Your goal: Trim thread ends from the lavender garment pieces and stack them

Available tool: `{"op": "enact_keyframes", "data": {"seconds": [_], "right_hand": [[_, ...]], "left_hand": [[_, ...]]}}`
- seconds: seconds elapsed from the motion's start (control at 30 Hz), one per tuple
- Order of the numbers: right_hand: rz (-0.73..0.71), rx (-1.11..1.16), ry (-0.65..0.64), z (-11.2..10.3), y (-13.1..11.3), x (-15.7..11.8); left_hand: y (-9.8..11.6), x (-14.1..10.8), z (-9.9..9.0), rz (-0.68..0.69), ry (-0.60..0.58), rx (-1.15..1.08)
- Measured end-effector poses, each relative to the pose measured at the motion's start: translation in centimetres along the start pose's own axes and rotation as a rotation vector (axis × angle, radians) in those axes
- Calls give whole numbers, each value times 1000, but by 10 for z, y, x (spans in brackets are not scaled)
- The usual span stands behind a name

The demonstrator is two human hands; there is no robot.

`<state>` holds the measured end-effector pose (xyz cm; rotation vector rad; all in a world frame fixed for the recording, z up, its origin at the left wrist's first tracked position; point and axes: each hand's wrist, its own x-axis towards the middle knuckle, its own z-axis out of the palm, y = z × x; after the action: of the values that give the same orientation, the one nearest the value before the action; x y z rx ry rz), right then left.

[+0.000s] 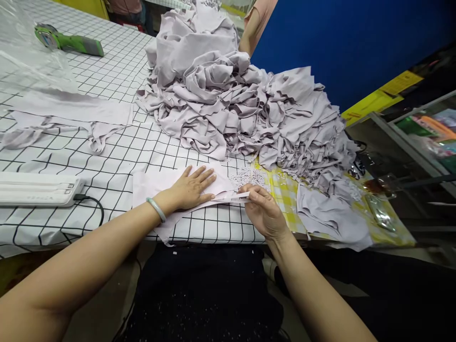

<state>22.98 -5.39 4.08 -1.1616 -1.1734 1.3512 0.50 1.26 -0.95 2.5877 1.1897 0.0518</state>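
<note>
My left hand (194, 189), with a pale bangle on its wrist, lies flat with spread fingers on a pale lilac fabric piece (146, 186) near the table's front edge. From that piece a narrow strap (231, 198) runs to the right. My right hand (262, 209) pinches the strap's end between thumb and fingers. Whether a small tool is also inside its grip, I cannot tell. Tiny fabric scraps (249, 176) are scattered just beyond the right hand. One more lilac piece with straps (76, 110) is spread out at the left.
A big heap of lilac fabric (221, 90) fills the back middle and right. A green cutter (73, 42) and clear plastic (32, 57) lie back left. At left is a white device (39, 189) with a black cable. Folded fabric (331, 216) rests at right. Another person's arm (252, 28) shows behind.
</note>
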Motion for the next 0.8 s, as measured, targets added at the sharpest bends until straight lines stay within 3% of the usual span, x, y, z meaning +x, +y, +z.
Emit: {"op": "enact_keyframes", "data": {"seconds": [0.13, 0.27, 0.37, 0.5, 0.57, 0.7, 0.73, 0.8], "right_hand": [[-14, -69, 4, 0, 2, 2], [-23, -81, 105, -6, 3, -6], [56, -136, 203, -9, 11, -33], [163, -378, 254, -8, 34, -76], [84, -516, 268, -6, 42, -88], [-170, -749, 417, 3, 46, -99], [-203, -775, 368, 8, 47, -102], [-159, -788, 73, 24, 51, -108]], "left_hand": [[0, 0, -1, 1, -6, 2], [0, 1, 0, 0, -1, 4], [-1, 0, 1, 2, 0, 5], [-2, 0, 4, 25, 34, -14], [-2, 1, 5, 22, 34, -15], [-1, 3, -1, 40, -10, -39], [-2, 1, -6, 55, 4, -65], [-4, -11, -16, 57, 147, -130]]}}
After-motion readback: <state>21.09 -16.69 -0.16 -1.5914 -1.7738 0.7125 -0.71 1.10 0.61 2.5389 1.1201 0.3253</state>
